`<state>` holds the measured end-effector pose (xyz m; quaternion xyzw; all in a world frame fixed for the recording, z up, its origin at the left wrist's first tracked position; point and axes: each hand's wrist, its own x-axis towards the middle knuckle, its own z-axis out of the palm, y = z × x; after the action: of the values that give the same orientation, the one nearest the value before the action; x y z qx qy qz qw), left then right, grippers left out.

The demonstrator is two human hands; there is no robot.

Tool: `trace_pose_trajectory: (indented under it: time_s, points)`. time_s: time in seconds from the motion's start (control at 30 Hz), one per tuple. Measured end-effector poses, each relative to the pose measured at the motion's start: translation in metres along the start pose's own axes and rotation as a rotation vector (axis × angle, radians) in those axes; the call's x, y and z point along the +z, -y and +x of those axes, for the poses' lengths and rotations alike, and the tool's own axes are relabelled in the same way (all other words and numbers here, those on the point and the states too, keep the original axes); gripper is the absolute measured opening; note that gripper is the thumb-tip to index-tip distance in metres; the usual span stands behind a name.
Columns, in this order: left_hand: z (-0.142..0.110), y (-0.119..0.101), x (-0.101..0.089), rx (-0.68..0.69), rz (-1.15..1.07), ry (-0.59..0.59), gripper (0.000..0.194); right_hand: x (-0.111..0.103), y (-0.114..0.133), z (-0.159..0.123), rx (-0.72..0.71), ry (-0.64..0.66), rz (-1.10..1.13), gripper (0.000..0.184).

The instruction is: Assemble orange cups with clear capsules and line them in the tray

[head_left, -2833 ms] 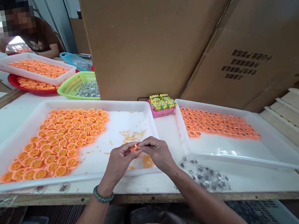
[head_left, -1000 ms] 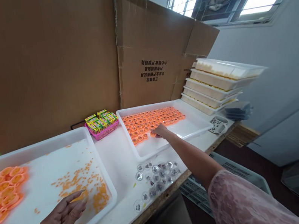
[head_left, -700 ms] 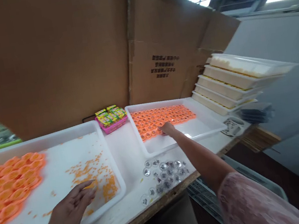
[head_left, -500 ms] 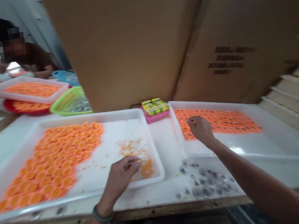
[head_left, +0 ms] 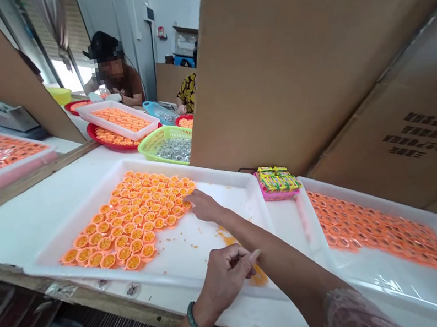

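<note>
Right hand (head_left: 204,206): fingertips at the corner of the orange plastic cups (head_left: 147,212) packed in rows in the white tray (head_left: 212,178); grip narrow, whether anything is held cannot be told. Left hand (head_left: 225,279): nearer the tray's front rim, fingers curled, thumb apart, nothing visibly held. Loose orange crumbs (head_left: 226,237) lie between the hands. Risk: a brush of the right forearm (head_left: 275,249) could knock the end cups out of line or spread crumbs among them.

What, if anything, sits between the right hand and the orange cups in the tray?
Nothing visible. The right hand is at the edge of the orange cups, over the bare floor of the white tray. The left hand lies nearer the front rim, not between them.
</note>
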<state>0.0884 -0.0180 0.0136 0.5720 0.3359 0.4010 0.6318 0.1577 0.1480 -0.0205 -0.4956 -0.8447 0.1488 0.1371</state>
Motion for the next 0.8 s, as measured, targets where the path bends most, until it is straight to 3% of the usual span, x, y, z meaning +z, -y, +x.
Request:
trace_pose_trajectory:
  time_s: [0.13, 0.37, 0.57, 0.67, 0.8]
  points:
    - [0.0, 0.001, -0.002, 0.035, 0.002, 0.015, 0.035, 0.002, -0.004, -0.006, -0.02, 0.027, -0.07, 0.028]
    - [0.002, 0.001, -0.001, 0.034, -0.008, -0.031, 0.035, -0.006, -0.009, -0.037, -0.016, -0.002, 0.005, 0.01]
    - [0.004, 0.004, 0.001, 0.015, 0.036, -0.1, 0.031, -0.011, -0.019, -0.06, 0.033, -0.027, -0.038, 0.018]
    - [0.006, 0.007, 0.0, 0.005, 0.045, -0.202, 0.027, -0.013, -0.025, -0.069, 0.037, -0.01, -0.061, 0.018]
    - [0.016, 0.017, -0.006, 0.024, 0.027, -0.53, 0.024, -0.02, -0.029, -0.086, 0.033, -0.02, -0.061, 0.014]
